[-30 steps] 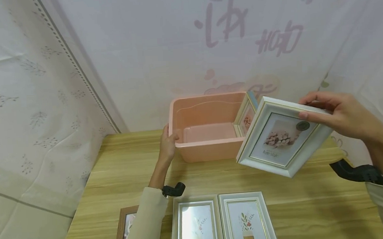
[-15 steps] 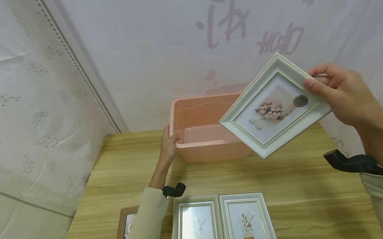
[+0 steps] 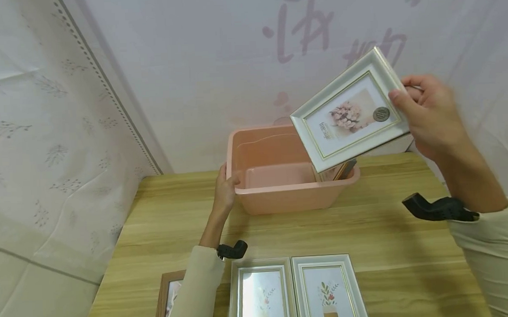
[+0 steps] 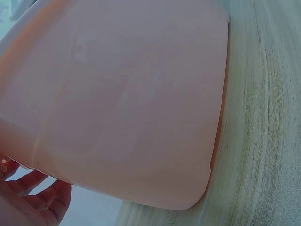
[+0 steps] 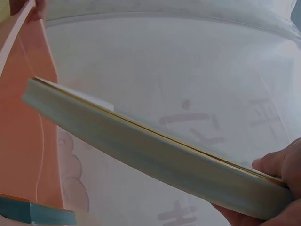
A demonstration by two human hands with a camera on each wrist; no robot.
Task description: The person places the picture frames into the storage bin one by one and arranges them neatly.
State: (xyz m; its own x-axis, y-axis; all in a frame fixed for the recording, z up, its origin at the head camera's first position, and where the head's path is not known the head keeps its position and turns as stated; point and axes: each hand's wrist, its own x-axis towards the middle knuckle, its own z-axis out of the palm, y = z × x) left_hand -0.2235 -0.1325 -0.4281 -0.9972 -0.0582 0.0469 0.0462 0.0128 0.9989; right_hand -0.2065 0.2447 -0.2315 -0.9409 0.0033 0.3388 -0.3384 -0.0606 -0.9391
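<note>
My right hand (image 3: 433, 115) pinches a white picture frame (image 3: 347, 114) by its right side, thumb on the front. The frame is tilted in the air above the right end of a pink plastic basin (image 3: 287, 198). It shows edge-on in the right wrist view. Blossoms and a round dark sticker are visible on its picture. At the basin's left end my left hand (image 3: 224, 190) grips the rim, its thumb over the edge. In the left wrist view the basin wall (image 4: 131, 103) hides part of the fingers. More frames (image 3: 343, 170) lean inside the basin's right end, partly hidden.
On the wooden table (image 3: 390, 247) at the front lie a champagne frame (image 3: 264, 295), a white frame (image 3: 328, 292) and, partly under the left sleeve, a brown frame (image 3: 160, 304). A patterned cloth (image 3: 191, 85) hangs close behind the basin.
The right hand has raised the white picture frame up and to the left, turning it, and the frames inside the basin's right end show again beneath it. The left hand stays on the rim.
</note>
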